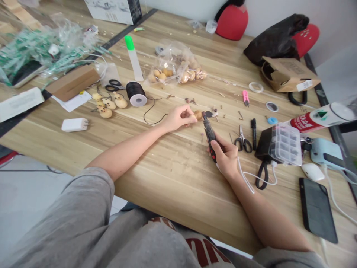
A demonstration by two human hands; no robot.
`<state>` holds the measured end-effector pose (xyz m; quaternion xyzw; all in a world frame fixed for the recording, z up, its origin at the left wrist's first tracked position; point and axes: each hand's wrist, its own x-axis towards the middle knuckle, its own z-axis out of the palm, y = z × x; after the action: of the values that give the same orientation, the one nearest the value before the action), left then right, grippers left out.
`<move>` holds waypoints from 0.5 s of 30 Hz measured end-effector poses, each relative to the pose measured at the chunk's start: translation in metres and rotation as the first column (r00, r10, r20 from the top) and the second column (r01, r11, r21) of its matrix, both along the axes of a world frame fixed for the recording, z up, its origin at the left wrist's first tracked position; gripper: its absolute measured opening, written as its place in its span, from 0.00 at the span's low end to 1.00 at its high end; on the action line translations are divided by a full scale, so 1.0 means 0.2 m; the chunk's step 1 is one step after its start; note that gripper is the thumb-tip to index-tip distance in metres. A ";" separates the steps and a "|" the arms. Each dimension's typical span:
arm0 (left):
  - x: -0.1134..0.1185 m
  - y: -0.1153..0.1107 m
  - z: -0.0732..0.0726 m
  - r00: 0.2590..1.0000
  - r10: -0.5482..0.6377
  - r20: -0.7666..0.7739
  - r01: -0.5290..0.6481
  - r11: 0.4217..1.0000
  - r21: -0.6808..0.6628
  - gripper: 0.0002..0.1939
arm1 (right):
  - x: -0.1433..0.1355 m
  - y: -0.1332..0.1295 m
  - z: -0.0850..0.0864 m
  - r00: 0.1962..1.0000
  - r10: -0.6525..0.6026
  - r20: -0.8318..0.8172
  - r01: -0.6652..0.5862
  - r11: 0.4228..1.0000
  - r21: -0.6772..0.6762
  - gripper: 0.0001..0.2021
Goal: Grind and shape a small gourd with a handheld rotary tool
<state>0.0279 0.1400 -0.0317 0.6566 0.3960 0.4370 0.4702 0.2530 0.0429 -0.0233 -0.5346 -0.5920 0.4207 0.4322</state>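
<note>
My left hand [182, 117] pinches a small tan gourd [198, 115] between thumb and fingers over the middle of the table. In my right hand [225, 153] is a black rotary tool [209, 136], held like a pen with red lights on its body. The tool's small dark tip [204, 114] is right beside the gourd; whether they touch I cannot tell. A white cable runs from the tool's rear end to the right. Loose bits [214, 111] lie just beyond the tip. Left of my left hand stands a spool of black cord [136, 93], near several small decorated gourds [106, 103].
Plastic bags of gourds [178, 63] lie farther back. To the right are scissors [242, 140], a marker [253, 134], a clear compartment box [287, 143], a spray can [320, 116] and a phone [318, 208]. A white charger [74, 124] sits at left.
</note>
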 end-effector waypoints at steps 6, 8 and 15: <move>0.00 0.01 -0.01 1.000 -0.013 0.010 0.013 1.000 -0.002 0.23 | 0.00 -0.01 -0.01 0.998 0.032 0.060 -0.034 0.999 0.037 0.25; 0.00 0.01 -0.01 1.000 -0.012 0.006 0.012 1.000 -0.007 0.23 | -0.01 -0.01 -0.01 0.998 0.014 0.060 -0.016 0.999 0.031 0.25; 0.00 0.00 -0.01 1.000 0.006 -0.001 -0.006 1.000 -0.017 0.21 | 0.00 0.00 0.01 1.000 -0.012 -0.003 0.012 1.000 -0.006 0.24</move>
<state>0.0276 0.1408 -0.0332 0.6516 0.4017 0.4349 0.4742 0.2524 0.0425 -0.0219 -0.5387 -0.5867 0.4208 0.4342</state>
